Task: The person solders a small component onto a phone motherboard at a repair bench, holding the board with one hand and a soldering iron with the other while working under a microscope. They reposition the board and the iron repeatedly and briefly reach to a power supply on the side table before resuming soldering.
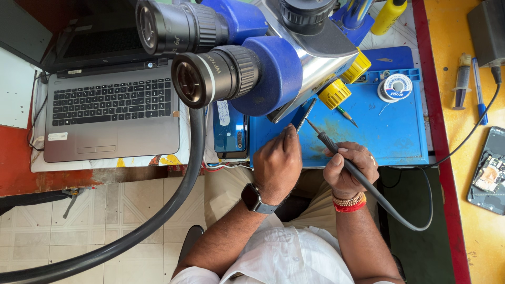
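Both hands work at the near edge of the blue mat [392, 134]. Left hand [278, 164]: fingers closed around tweezers [301, 119], tips pointing up under the microscope [273, 58]. Right hand [350, 169]: fingers wrapped pen-style round the soldering iron [336, 153], its tip just beside the tweezers. Whatever sits between the two tips is too small to tell. Doing this well likely means wrists braced on the desk edge, iron touching briefly, cable [421, 223] hanging slack. Solder spool [396, 87] waits near the mat's far right corner.
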Demonstrator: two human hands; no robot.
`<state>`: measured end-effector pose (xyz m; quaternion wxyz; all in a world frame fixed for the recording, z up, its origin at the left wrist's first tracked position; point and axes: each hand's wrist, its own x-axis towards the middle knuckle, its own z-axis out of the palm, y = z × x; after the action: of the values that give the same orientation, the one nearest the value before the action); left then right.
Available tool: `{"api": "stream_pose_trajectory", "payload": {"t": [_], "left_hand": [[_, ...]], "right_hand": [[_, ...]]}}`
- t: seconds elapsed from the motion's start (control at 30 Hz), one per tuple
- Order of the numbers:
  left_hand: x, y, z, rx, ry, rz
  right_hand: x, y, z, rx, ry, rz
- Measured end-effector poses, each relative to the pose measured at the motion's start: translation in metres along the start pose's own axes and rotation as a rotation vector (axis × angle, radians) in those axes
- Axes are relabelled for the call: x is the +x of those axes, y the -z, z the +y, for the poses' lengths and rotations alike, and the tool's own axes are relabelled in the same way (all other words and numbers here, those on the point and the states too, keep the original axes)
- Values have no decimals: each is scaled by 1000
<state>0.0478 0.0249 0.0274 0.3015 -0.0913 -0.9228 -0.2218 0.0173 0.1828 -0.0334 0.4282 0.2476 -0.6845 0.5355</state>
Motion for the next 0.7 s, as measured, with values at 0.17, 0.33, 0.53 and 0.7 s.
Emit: {"api": "stream_pose_trajectory", "payload": {"t": [0.17,0.33,0.53,0.7], "left_hand": [[-2,0,-1,-2,-3,0],[-2,2,0,-2,0,-2],[-1,1,1,-4,-7,2],[-1,1,0,-5,-4,11]], "right_hand": [[-2,0,-1,-6,-3,-2],[-2,0,-1,-21,1,2],[0,2,-3,-20,-3,-6],[0,0,-2,2,-5,-3]]}}
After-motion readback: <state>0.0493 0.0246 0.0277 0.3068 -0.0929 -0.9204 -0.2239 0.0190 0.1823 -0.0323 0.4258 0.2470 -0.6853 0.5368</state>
